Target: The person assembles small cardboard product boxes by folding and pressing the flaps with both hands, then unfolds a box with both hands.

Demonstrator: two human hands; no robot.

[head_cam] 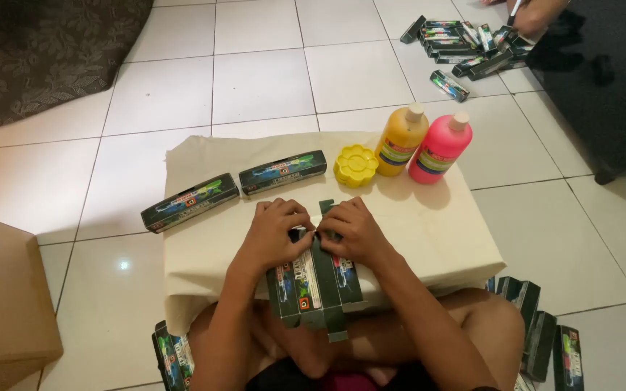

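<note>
**Now folding a dark carton flat on the worktop**

Right now we are working on a flat, unfolded dark green carton [316,279] that lies at the 6 o'clock edge of the cloth-covered worktop [443,232], overhanging towards our lap. Our left hand [273,235] and right hand [356,232] meet over its top end, fingers curled narrow and pinching the flaps there. We judge this to be the folding step: the carton is not yet a closed box, and the next move seems to call for a firm crease along the panel lines while both hands keep the board from sliding.

Two finished long boxes [282,171] lie at 11 and 12 o'clock of our hands, dark with bright green and red label bands. A yellow flower-shaped palette [356,165] sits at 12 o'clock, touching or just beside a yellow paint bottle [401,140], with a pink paint bottle [440,147] next to it at 1 o'clock; both carry coloured wrap labels. More dark boxes stand on the floor at 4 o'clock [537,326] and 7 o'clock [172,358]. Another pile [465,43] lies far off at 1 o'clock, near another person's hand [534,13]. A brown cardboard box [1,297] sits at 9 o'clock.
</note>
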